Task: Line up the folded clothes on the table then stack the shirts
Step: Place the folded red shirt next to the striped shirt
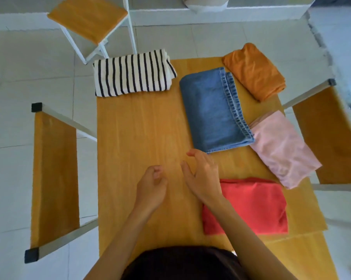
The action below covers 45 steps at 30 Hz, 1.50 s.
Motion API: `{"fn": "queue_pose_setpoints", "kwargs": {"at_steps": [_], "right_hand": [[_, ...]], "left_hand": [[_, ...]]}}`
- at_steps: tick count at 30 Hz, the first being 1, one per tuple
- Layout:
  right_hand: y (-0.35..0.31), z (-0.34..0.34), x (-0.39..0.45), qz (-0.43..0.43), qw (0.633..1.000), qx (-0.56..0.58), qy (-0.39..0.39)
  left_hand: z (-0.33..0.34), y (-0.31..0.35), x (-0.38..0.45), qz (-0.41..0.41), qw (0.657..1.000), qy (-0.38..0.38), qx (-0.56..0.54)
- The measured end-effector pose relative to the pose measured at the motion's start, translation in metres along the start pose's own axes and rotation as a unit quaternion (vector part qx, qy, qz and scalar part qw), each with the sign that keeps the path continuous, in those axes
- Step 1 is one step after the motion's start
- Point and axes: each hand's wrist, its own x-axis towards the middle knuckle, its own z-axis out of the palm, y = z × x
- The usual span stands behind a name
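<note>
Several folded clothes lie on the wooden table [138,138]. A black-and-white striped shirt [132,73] sits at the far left corner. Folded blue jeans [213,110] lie in the middle right, an orange shirt [253,71] at the far right corner, a pink shirt [283,148] at the right edge, and a red shirt [249,207] near me on the right. My right hand [202,174] hovers with relaxed fingers just below the jeans' near edge, holding nothing. My left hand [152,186] is beside it over bare table, fingers curled, empty.
A wooden bench [53,178] runs along the table's left side and another [332,134] along the right. A wooden stool with white legs [87,19] stands on the tiled floor beyond the far left corner. The pink shirt overhangs the table's right edge.
</note>
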Motion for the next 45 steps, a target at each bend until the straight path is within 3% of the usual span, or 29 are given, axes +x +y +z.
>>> {"fn": "queue_pose_setpoints", "kwargs": {"at_steps": [6, 12, 20, 28, 33, 38, 45], "right_hand": [[0.038, -0.031, -0.063, 0.081, 0.995, -0.004, 0.062], [0.069, -0.054, -0.107, 0.164, 0.980, 0.001, 0.109], [0.126, -0.094, -0.114, 0.260, 0.955, 0.004, 0.143], [0.179, -0.131, -0.095, 0.363, 0.930, -0.051, 0.039], [0.200, -0.133, -0.089, 0.355, 0.931, -0.079, -0.007], [0.210, -0.139, -0.086, 0.340, 0.938, -0.007, -0.062], [0.210, -0.134, -0.076, 0.302, 0.932, 0.141, -0.142]], "left_hand": [[0.034, 0.003, -0.025, 0.037, 0.988, -0.134, 0.066], [0.063, 0.002, -0.052, 0.040, 0.973, -0.200, 0.106], [0.097, 0.002, -0.076, 0.033, 0.981, -0.145, 0.126], [0.132, 0.000, -0.071, 0.014, 0.986, -0.065, 0.156], [0.148, -0.005, -0.076, -0.011, 0.986, -0.011, 0.167], [0.147, -0.014, -0.077, -0.066, 0.993, -0.016, 0.092], [0.123, -0.031, -0.091, -0.045, 0.998, -0.027, -0.041]]}}
